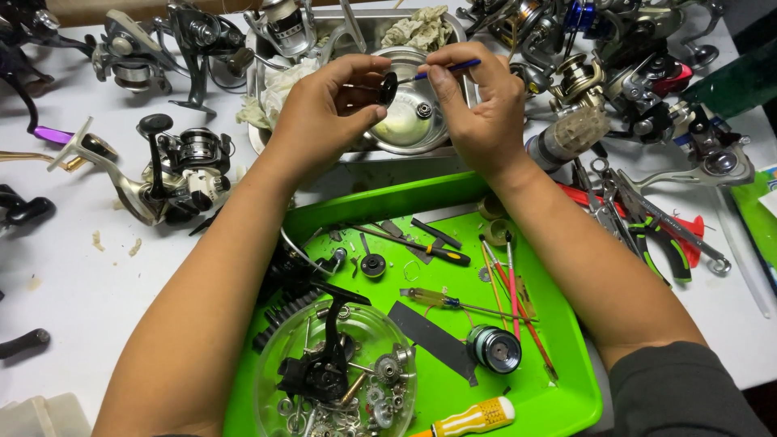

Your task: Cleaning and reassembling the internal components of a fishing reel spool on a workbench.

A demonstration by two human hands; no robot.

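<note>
I've got a small dark round part [388, 87] pinched in my left hand [328, 105], thumb and fingers closed on its edge, held up over the steel bowl [405, 121]. My right hand [477, 101] is closed on a thin blue-handled brush [449, 69], its tip right at the part's face. Both hands sit almost touching, above the metal tray [360, 154] with its crumpled rag [417, 28].

Below my wrists, closer to me, lies the green tray [558, 380]: a spool [494, 348], screwdrivers, thin red and pink brushes [511, 287], black strips, and a clear round dish [275, 364] holding the stripped black reel frame [324, 364] plus gears and screws. So by my reckoning the reel is well apart already and I'm partway through treating its pieces one at a time; nearly everything in that dish is yet to go back together.

Out past my left hand, whole spinning reels [174, 170] wait on the white table [65, 267]; past my right, more reels and green-handled pliers [660, 243].
</note>
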